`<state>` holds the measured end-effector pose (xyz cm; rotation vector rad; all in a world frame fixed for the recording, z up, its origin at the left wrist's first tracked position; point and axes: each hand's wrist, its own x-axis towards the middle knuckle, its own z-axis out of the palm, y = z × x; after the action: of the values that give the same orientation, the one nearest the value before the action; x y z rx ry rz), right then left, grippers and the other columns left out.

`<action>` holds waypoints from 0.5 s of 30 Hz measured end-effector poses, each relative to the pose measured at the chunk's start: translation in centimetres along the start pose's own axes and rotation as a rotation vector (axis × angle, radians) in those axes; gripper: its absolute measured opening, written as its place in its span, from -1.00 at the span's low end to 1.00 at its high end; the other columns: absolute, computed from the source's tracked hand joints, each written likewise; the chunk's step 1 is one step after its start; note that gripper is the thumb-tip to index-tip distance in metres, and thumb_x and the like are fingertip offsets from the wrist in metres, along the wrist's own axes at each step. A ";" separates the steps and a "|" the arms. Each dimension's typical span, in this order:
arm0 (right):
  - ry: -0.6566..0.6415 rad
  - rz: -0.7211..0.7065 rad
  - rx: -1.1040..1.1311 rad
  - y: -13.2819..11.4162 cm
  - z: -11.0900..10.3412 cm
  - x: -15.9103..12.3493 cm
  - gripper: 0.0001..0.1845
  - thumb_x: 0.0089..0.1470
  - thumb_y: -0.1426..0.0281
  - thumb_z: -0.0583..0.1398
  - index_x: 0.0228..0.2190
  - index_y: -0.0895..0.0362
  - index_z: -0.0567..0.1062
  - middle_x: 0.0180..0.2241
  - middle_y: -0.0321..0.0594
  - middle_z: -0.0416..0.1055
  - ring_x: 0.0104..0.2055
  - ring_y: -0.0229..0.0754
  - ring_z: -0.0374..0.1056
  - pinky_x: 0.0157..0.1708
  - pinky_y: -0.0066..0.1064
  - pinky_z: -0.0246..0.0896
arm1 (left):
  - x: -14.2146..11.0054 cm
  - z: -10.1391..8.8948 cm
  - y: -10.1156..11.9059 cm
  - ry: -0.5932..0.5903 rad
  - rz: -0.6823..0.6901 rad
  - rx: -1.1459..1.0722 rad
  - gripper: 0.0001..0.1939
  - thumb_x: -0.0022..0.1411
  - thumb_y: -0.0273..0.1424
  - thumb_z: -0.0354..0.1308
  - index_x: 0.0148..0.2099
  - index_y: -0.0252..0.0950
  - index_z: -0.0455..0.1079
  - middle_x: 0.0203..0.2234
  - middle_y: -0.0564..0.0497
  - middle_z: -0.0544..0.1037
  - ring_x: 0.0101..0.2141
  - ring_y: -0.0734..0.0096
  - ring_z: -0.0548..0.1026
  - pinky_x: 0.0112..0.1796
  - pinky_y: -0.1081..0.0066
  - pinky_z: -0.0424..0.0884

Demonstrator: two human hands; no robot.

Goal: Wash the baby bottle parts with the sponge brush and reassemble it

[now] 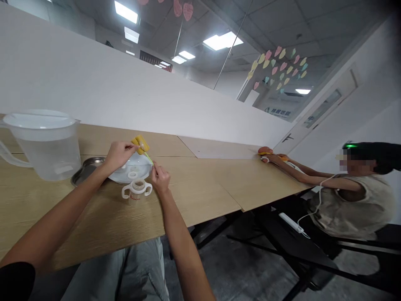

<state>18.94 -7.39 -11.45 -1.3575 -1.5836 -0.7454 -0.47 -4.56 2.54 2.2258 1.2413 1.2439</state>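
Observation:
My left hand [119, 154] is closed, its fingertips pinching a yellow sponge [143, 143] with a small clear piece against it. My right hand [161, 177] is closed around a thin green stick [148, 158] whose upper end reaches the sponge. Whether stick and sponge are joined I cannot tell. Both hands are above a clear, shallow bowl [116, 177], where a white ring [132, 174] shows. Just in front of the bowl stands a baby bottle [137, 190] with two white side handles and an uncovered neck.
A large clear pitcher [52, 152] of water stands at left, beside a metal tray [84, 170] partly behind my left forearm. At the far right a seated person [354, 200] handles an orange and white object [265, 152] on the wooden table [200, 188]. A white wall [140, 96] borders the back.

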 end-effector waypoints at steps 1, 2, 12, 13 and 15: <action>0.032 -0.019 0.002 0.1 0.1 0.0 -0.62 0.32 0.35 0.01 -0.04 0.17 0.56 -0.54 -0.21 0.43 -0.57 -0.35 0.23 -0.52 -0.51 0.08 | 0.0 0.0 0.0 -0.002 -0.015 -0.006 -0.60 0.20 -0.15 0.06 -0.35 -0.34 0.59 -0.50 -0.04 0.60 -0.49 0.36 0.44 -0.41 0.41 0.23; 0.050 -0.031 0.005 0.1 0.1 0.0 -0.62 0.32 0.35 0.01 -0.04 0.17 0.56 -0.55 -0.21 0.43 -0.58 -0.35 0.22 -0.52 -0.51 0.07 | 0.0 -0.1 0.0 0.003 -0.032 -0.012 -0.57 0.21 -0.14 0.03 -0.37 -0.35 0.58 -0.52 -0.04 0.59 -0.49 0.36 0.44 -0.42 0.41 0.22; 0.120 -0.044 -0.079 -0.2 -0.1 0.2 -0.65 0.29 0.36 0.05 -0.09 0.16 0.59 -0.57 -0.25 0.38 -0.58 -0.35 0.16 -0.52 -0.48 0.01 | 0.4 -1.1 -0.4 0.238 0.011 -0.008 -0.68 0.14 -0.14 0.16 -0.23 -0.26 0.55 -0.33 -0.04 0.61 -0.41 0.35 0.46 -0.31 0.40 0.32; 0.140 -0.041 -0.092 -0.2 -0.1 0.3 -0.65 0.28 0.37 0.05 -0.10 0.16 0.60 -0.57 -0.25 0.37 -0.58 -0.34 0.16 -0.51 -0.47 0.01 | 0.5 -1.2 -0.5 0.238 0.010 -0.036 -0.67 0.13 -0.13 0.17 -0.22 -0.26 0.54 -0.34 -0.04 0.61 -0.43 0.37 0.45 -0.33 0.40 0.32; 0.179 -0.026 -0.118 -0.2 -0.1 0.3 -0.66 0.27 0.37 0.06 -0.11 0.15 0.60 -0.57 -0.25 0.36 -0.56 -0.33 0.16 -0.49 -0.46 0.00 | 0.5 -1.1 -0.5 0.206 -0.013 -0.113 -0.64 0.10 -0.10 0.19 -0.21 -0.26 0.54 -0.36 -0.03 0.60 -0.46 0.40 0.42 -0.37 0.41 0.32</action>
<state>18.77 -7.36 -11.15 -1.3162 -1.4376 -0.9620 -1.47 -3.96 3.11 2.0487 1.2219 1.5302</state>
